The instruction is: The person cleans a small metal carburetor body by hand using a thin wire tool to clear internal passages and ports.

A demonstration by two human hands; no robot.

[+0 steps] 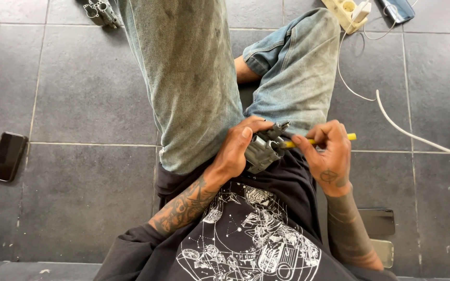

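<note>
On the dark tiled floor (79,104) at far left lies a black phone (7,156), well apart from the work. The person sits with jeans-clad legs (194,88) stretched forward, and the work in hand looks like probing or cleaning a small grey metal engine part, seemingly a carburettor body (263,150), held over the lap just above the black printed shirt. The left hand (238,145) comes in with forearm angled up from the lower left, wrist bent, fingers curled and closed around the part, thumb laid along its upper edge. The right hand (329,153) reaches from the lower right, wrist cocked inward, fingers pinching a thin yellow tool (316,140) whose tip meets the part's right side. The next move seems to call for a steady clamp and a fine, straight push of the tip. A white cable (391,122) trails at right.
</note>
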